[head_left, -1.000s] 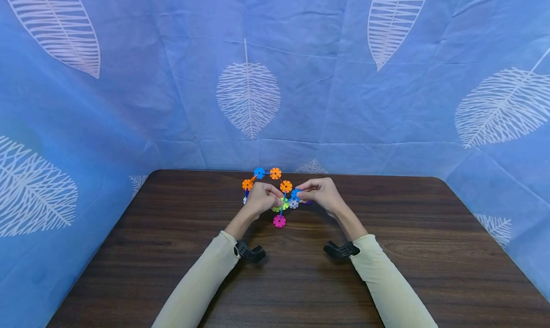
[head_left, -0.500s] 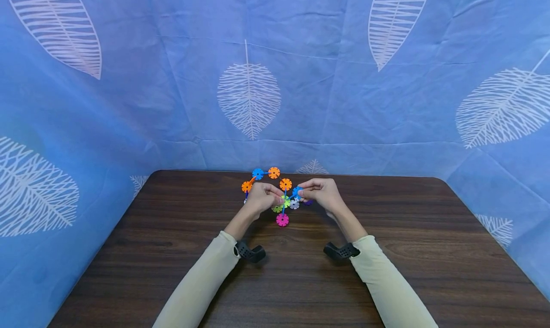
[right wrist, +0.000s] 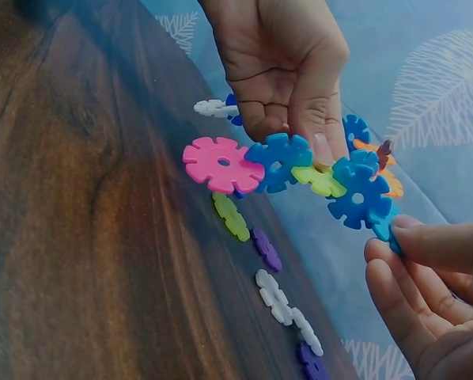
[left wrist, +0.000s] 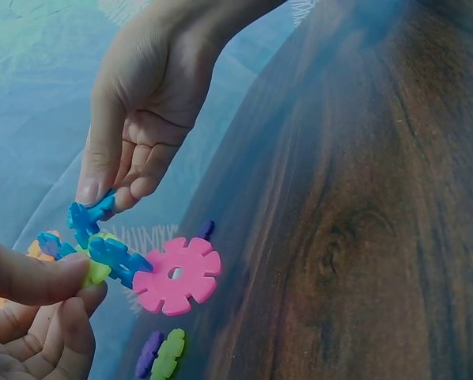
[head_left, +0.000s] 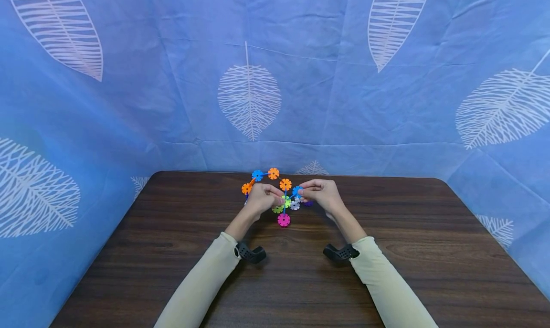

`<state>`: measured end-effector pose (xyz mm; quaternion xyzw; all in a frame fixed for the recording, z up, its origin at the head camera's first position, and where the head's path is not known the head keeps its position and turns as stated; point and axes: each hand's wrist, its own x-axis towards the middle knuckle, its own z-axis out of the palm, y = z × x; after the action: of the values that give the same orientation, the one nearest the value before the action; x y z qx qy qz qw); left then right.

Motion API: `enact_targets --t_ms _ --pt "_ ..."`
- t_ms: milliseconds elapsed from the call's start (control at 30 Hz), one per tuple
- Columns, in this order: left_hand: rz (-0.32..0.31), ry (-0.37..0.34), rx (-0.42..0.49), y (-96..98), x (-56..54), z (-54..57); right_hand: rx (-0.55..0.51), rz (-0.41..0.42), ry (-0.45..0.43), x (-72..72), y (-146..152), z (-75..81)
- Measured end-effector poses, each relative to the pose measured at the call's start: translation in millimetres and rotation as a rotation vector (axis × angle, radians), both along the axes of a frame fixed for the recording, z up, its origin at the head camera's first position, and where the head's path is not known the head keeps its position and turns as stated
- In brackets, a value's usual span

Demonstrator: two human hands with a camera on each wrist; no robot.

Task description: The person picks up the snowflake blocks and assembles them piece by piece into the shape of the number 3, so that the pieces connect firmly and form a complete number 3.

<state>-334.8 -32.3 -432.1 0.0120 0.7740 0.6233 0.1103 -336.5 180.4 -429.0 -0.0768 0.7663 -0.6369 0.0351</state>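
Observation:
A linked structure of notched, flower-shaped plastic discs hangs between my hands above the table. My left hand point(head_left: 261, 199) pinches a yellow-green disc point(right wrist: 319, 180) in its middle. With thumb and fingertips my right hand point(head_left: 323, 193) pinches a blue disc point(head_left: 297, 191) at the structure's right side. Blue discs branch from the yellow-green one. A pink disc point(left wrist: 177, 275) sits on the branch nearest me. Orange discs point(head_left: 273, 173) and another blue disc point(head_left: 257, 175) form a curve at the far side. Part of the structure is hidden behind my left hand.
Green, purple and white discs point(right wrist: 274, 297) run below the pinched part in the right wrist view; how they join is unclear. Dark wooden table point(head_left: 292, 280) lies beneath, with a blue leaf-print cloth point(head_left: 301, 103) behind its far edge.
The pink disc has swung slightly right, and the orange disc at the left has dipped a little. Both hands keep their pinch and stay almost in place.

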Motion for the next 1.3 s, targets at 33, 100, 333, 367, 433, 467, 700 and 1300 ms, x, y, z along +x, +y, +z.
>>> enact_targets --t_ms 33,100,333,367,433,467,700,1300 --pt "-0.001 -0.001 0.006 0.1 -0.3 -0.4 -0.003 -0.001 -0.001 -0.1 0 -0.4" --pt "-0.003 -0.003 0.012 0.4 -1.0 -1.3 -0.004 -0.006 -0.003 -0.3 0 -1.2" --pt "-0.050 -0.001 0.030 -0.6 -1.7 -2.8 0.002 -0.019 -0.007 -0.3 0 -1.4" --pt "-0.065 -0.003 0.032 -1.4 -1.7 -2.5 0.002 -0.019 -0.007 -0.2 0 -1.1" --pt "-0.097 -0.001 0.017 -3.7 -1.7 -1.4 0.006 -0.018 -0.005 -0.4 0 -0.8" --pt "-0.116 -0.004 0.004 -5.7 -1.7 -0.2 0.012 -0.014 0.000 -0.4 0 -0.6" --pt "-0.317 0.056 -0.151 -32.3 -2.8 21.1 0.046 0.026 0.013 0.7 -2 0.8" --pt "-0.248 0.384 -0.216 -27.4 2.1 32.4 0.071 0.161 0.055 4.7 -14 -0.5"
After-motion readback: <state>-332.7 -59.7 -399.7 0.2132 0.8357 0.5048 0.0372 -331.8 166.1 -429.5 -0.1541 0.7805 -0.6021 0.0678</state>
